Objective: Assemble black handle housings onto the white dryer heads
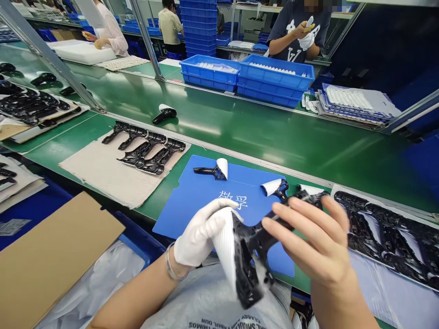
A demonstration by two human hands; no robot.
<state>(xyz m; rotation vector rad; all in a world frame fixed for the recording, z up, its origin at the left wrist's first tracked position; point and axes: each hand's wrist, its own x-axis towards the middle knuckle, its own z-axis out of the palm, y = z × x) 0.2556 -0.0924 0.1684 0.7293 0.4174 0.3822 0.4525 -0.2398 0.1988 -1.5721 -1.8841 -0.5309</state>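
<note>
Left hand in white glove, grip pressed around white ribbed cone fitted on black plastic piece. Right hand bare, fingers spread, grip pressing on black piece from other side. Piece held up near chest, over edge of blue mat on green tabletop. Two black pieces with white cones lie on mat. Rows of black pieces on pale sheet just right of mat. Blue crates beyond.

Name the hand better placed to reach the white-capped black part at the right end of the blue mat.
Right, probably: the bare right hand sits closer to that part than the gloved left hand, which holds a white ribbed piece. It is on a black molded piece, though.
</note>
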